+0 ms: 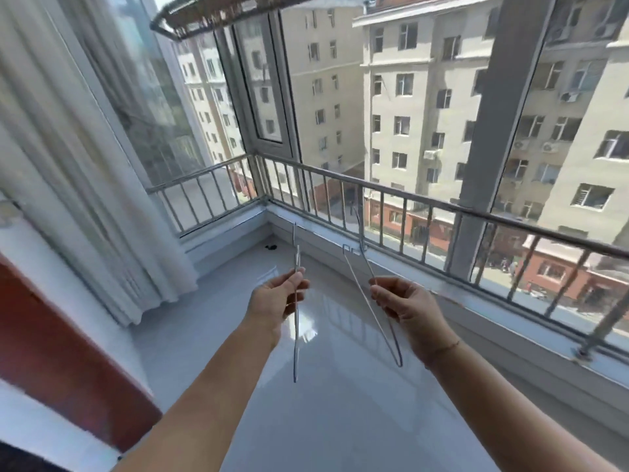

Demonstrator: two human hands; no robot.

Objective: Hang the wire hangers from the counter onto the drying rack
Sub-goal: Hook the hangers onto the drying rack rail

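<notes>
The drying rack (pixel 218 15) hangs high above both hands, right at the top of view, so the big risk is the long upward reach: a hook could miss a bar and a hanger would drop to the glossy table (pixel 326 420) beneath the hands. The left hand (pixel 275 303) pinches one wire hanger (pixel 296 342) edge-on, its thin grip likely to let the wire twist. The right hand (pixel 410 308) grasps a second hanger (pixel 381 318) slanting away, and its hook (pixel 359 226), just ahead of the fingers, looks close enough to snag the railing (pixel 442 206).
</notes>
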